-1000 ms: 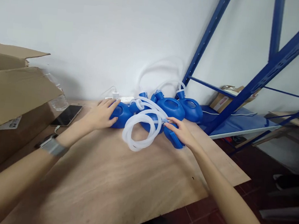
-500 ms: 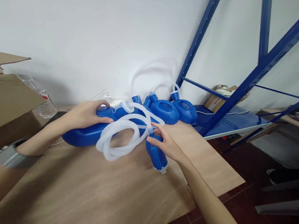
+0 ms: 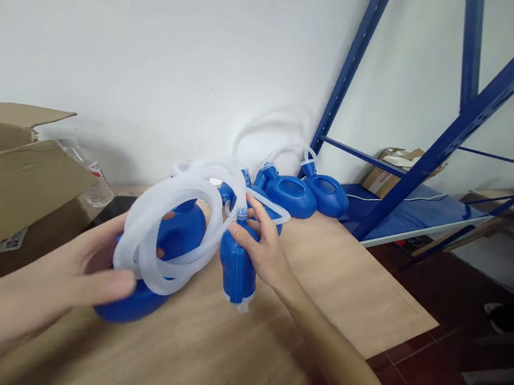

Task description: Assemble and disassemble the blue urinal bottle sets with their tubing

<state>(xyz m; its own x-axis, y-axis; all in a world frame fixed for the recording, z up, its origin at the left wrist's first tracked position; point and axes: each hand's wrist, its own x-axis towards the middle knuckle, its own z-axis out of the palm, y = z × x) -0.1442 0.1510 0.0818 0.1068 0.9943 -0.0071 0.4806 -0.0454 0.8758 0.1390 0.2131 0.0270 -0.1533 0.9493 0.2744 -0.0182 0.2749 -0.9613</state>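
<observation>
My left hand is wrapped round a large blue bottle, its thumb in front and some fingertips showing through the coils of a white ribbed hose. The hose is looped in front of that bottle and hides part of it. My right hand pinches the narrow neck of a small blue bottle-like part, which hangs neck up beside the coils with a pale cap at its lower end.
More blue bottles with hoses stand at the back of the wooden table. An open cardboard box and a clear plastic bottle are at the left. A blue metal shelf rises at the right.
The large blue bottle and hose coils have come nearer and turned, with my left hand now lower and further left. My right hand has moved left with the small part, now more upright.
</observation>
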